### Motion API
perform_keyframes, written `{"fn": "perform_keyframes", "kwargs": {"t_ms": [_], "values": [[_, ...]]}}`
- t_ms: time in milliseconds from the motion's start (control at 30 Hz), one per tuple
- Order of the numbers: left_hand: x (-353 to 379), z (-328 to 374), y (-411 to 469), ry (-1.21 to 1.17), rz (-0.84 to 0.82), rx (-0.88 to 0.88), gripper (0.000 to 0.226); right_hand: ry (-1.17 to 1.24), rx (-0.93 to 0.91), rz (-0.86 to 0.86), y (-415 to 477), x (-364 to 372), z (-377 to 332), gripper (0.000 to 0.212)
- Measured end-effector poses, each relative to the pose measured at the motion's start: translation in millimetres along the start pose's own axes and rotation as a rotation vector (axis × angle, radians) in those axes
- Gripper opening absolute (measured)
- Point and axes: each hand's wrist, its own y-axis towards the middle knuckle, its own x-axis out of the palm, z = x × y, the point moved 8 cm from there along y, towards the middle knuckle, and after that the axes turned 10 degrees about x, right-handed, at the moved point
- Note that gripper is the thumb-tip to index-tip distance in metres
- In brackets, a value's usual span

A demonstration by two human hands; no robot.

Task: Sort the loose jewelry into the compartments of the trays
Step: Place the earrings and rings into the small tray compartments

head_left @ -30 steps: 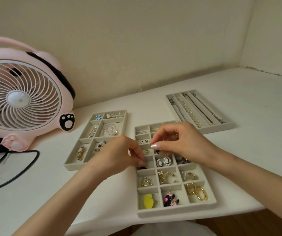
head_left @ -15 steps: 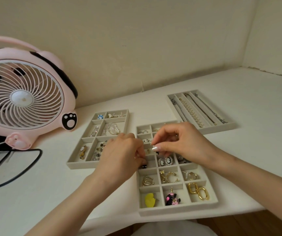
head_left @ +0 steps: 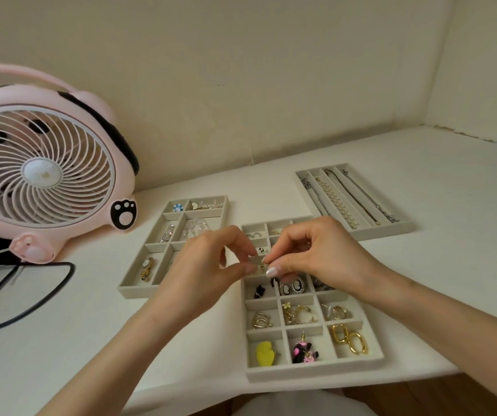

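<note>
With the grip of the left hand (head_left: 208,265) and the right hand (head_left: 319,256) both pinched on a small piece of jewelry (head_left: 256,260) just above the middle tray (head_left: 310,375), the sound move looked to be lowering it squarely into one compartment before either hand let go.

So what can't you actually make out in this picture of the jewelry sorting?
Head view only:
The tiny piece pinched by the left hand and right hand: too small, fingertips cover it.
Middle tray: several upper compartments hidden under both hands.
Left tray: its near right compartment hidden behind the left hand.
Pink fan: cut off by the left edge.
</note>
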Motion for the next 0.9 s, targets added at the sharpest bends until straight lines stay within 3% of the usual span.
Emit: {"fn": "perform_keyframes", "kwargs": {"t_ms": [267, 533, 700, 900], "values": [[7, 2, -7, -0.196, 0.007, -0.037, 0.028, -0.055, 0.040, 0.041, 6, 5, 1, 0.012], [5, 4, -16, -0.114, 0.105, -0.023, 0.028, 0.009, 0.093, -0.070, 3, 15, 1, 0.007], [6, 2, -17, -0.080, 0.082, -0.023, 0.028, -0.013, 0.117, -0.086, 3, 13, -1, 0.009], [13, 9, -19, -0.020, -0.038, 0.009, 0.029, -0.218, 0.119, -0.151, -2, 16, -6, 0.010]]}}
